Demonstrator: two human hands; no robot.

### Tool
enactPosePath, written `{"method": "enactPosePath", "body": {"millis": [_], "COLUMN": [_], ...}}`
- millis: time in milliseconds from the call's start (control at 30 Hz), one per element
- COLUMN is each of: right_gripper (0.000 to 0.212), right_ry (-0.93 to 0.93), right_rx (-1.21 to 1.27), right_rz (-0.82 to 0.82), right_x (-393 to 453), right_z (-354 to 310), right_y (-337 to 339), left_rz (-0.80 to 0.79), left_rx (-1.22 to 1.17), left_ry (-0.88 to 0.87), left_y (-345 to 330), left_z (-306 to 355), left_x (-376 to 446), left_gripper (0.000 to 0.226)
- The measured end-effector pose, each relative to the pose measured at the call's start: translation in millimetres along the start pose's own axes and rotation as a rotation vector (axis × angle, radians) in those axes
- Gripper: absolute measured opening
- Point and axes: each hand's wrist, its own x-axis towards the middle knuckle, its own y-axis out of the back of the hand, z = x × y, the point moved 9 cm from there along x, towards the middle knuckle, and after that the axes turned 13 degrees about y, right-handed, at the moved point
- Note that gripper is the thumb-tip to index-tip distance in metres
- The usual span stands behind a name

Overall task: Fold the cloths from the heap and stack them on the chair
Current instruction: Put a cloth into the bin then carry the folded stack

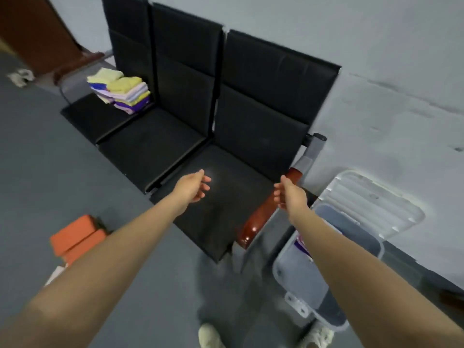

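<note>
A clear plastic storage bin stands on the grey floor, with its ribbed lid leaning against the pale wall behind it. Something purple shows inside the bin at its near rim. Two orange blocks lie on the floor at the left. A brown door fills the far left corner. Two light shoes show at the bottom edge.

Grey floor, pale scuffed wall, perhaps a brown door at far left.
</note>
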Motion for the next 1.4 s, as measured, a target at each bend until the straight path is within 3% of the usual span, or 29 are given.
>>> {"method": "enactPosePath", "body": {"millis": [200,533,1067,1400], "right_gripper": [0.034,0.032,0.033,0.032], "right_ry": [-0.027,0.03,-0.007,-0.088], "right_rx": [0.016,-0.139,-0.112,-0.086], "right_rz": [-0.183,-0.216,-0.292,-0.08], "right_x": [-73.4,-56.0,111.4,253.8], "right_z": [-3.1,-37.4,-134.1,-142.3], "right_y": [-186.1,-330.7,-689.0,-830.9], "left_rz": [0.068,0.055,0.141,0.128], "left_rx": [-0.043,-0.158,-0.218,-0.095], "left_ry": [0.019,-0.004,0.082,0.116], "left_y": [173.7,295.4,568.4,691.9], "left_z": [-24.2,9.5,157.8,277.9], "left_x": [-11.0,48.7,307.5,560.4], "left_gripper": [0.038,0.039,0.04,0.038]}}
